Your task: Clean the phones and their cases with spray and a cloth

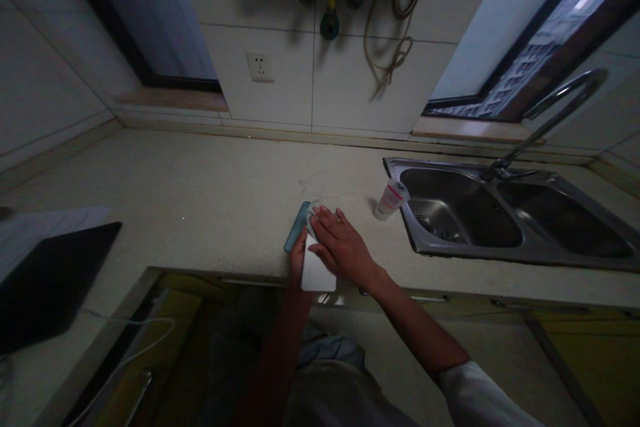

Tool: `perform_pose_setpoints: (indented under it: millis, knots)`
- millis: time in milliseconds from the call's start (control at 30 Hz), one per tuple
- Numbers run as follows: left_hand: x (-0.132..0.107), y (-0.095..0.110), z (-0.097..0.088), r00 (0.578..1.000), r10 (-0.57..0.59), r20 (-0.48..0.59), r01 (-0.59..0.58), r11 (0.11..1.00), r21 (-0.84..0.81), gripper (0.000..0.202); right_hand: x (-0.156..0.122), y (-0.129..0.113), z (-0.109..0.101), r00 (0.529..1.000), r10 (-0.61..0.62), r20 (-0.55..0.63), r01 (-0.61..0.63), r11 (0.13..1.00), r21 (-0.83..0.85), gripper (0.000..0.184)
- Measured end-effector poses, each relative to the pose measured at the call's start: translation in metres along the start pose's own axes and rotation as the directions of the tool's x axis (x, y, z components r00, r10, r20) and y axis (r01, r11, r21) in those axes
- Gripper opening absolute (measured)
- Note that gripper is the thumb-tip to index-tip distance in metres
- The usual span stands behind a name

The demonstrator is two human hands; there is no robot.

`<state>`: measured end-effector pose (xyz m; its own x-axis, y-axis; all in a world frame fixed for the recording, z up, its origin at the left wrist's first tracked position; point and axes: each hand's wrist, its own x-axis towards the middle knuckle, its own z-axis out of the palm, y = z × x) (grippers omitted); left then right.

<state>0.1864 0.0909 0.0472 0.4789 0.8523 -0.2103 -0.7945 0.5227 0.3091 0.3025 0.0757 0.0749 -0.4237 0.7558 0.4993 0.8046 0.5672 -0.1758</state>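
Teal phone case (pixel 296 227) near the countertop's front edge, plain white slab (pixel 318 271) overlapping it, white plastic bottle (pixel 391 200) with red label markings, silver-grey steel double sink (pixel 465 213), faintly speckled cream countertop (pixel 200 173), mustard-yellow cabinet fronts (pixel 600 363), white sleeve (pixel 480 397)

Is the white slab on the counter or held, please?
Held: the slab juts past the counter edge, between left hand and right hand.

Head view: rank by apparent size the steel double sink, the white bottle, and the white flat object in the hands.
Steel double sink, largest. White flat object and white bottle look similar; nearness to the camera makes ranking them unsure.
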Motion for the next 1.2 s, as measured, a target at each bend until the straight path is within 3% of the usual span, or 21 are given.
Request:
perform_pose_setpoints:
  millis: [133, 267, 467, 667, 800, 967, 1200]
  knots:
    - [0.003, 0.012, 0.010, 0.983, -0.020, -0.185, 0.017, 1.000, -0.020, 0.048, 0.009, 0.018, -0.001, 0.995, 0.096, -0.041, -0.096, 0.995, 0.002, 0.053]
    - [0.006, 0.023, 0.014, 0.972, -0.003, -0.233, 0.015, 0.999, 0.048, 0.044, 0.002, 0.021, 0.003, 0.989, 0.133, -0.067, -0.128, 0.990, 0.067, 0.060]
    - [0.003, 0.025, 0.013, 0.998, 0.000, -0.067, 0.001, 1.000, 0.018, 0.068, -0.027, -0.008, 0.012, 0.999, 0.014, -0.030, -0.011, 0.995, 0.095, 0.069]
    - [-0.002, 0.027, 0.020, 0.999, 0.019, 0.035, -0.019, 1.000, -0.003, 0.066, -0.034, -0.038, 0.008, 0.971, -0.238, 0.033, 0.226, 0.953, 0.202, 0.057]
    - [-0.004, 0.032, 0.021, 0.997, 0.029, 0.072, -0.028, 0.999, -0.020, 0.071, -0.036, -0.038, 0.001, 0.951, -0.309, -0.008, 0.301, 0.921, 0.248, 0.043]
    - [-0.002, 0.028, 0.018, 0.998, 0.056, 0.031, -0.055, 0.998, -0.027, 0.071, -0.041, -0.016, -0.001, 0.991, -0.110, -0.072, 0.121, 0.977, 0.177, 0.055]
    - [0.008, 0.023, 0.010, 0.979, 0.018, -0.203, -0.013, 1.000, 0.029, 0.051, -0.017, 0.004, 0.002, 0.984, 0.110, -0.138, -0.087, 0.983, 0.165, 0.071]
